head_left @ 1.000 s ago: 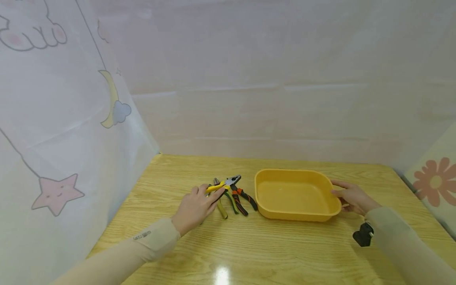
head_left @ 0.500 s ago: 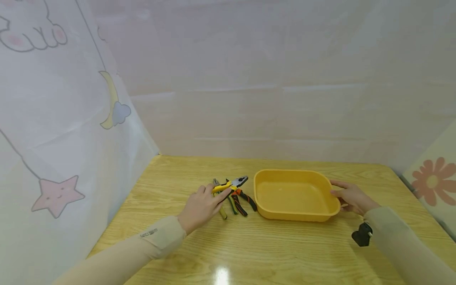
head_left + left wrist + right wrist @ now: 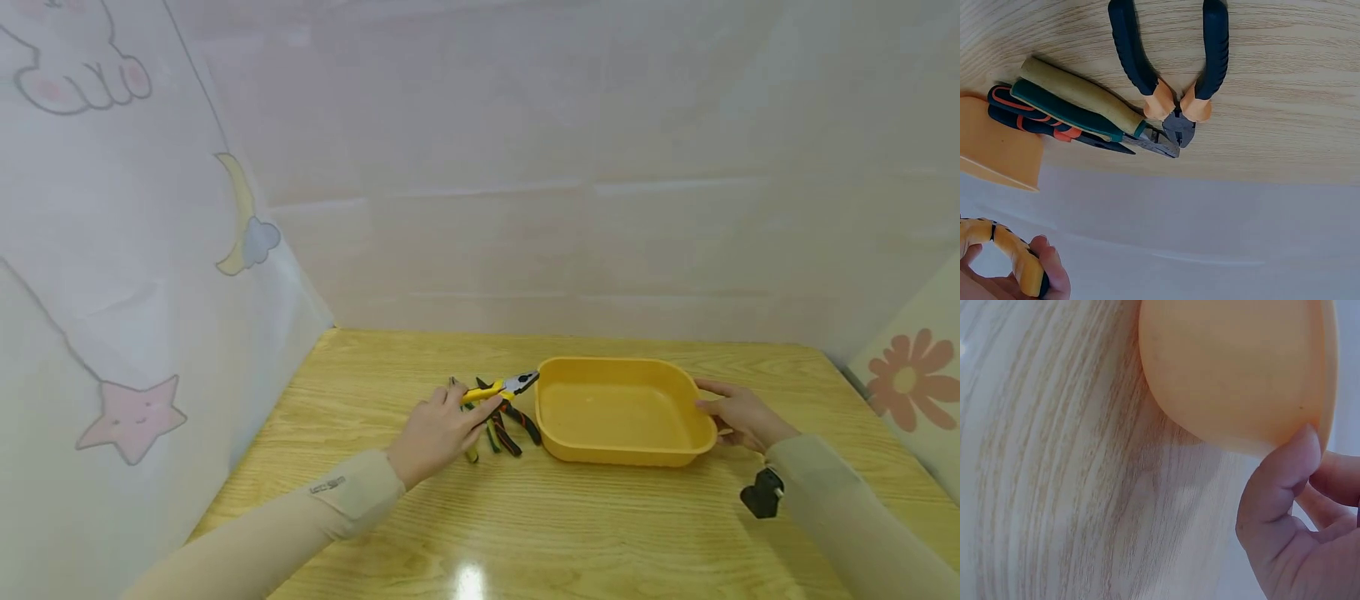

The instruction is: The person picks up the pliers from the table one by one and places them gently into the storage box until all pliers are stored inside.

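**Metal-headed yellow-and-black pliers and a smooth yellow rounded-corner tray, both held**

We see the left hand with its grip curled round the pliers, their grey metal nose just beside the tray's left rim. The right hand's grip pinches the tray's right end on the wood-grained tabletop.

From the left wrist we make out splayed black-handled cutters (ridged along the handles), olive-and-green-handled pliers and slim black-and-orange-handled pliers near the tray, all lying on the tabletop.
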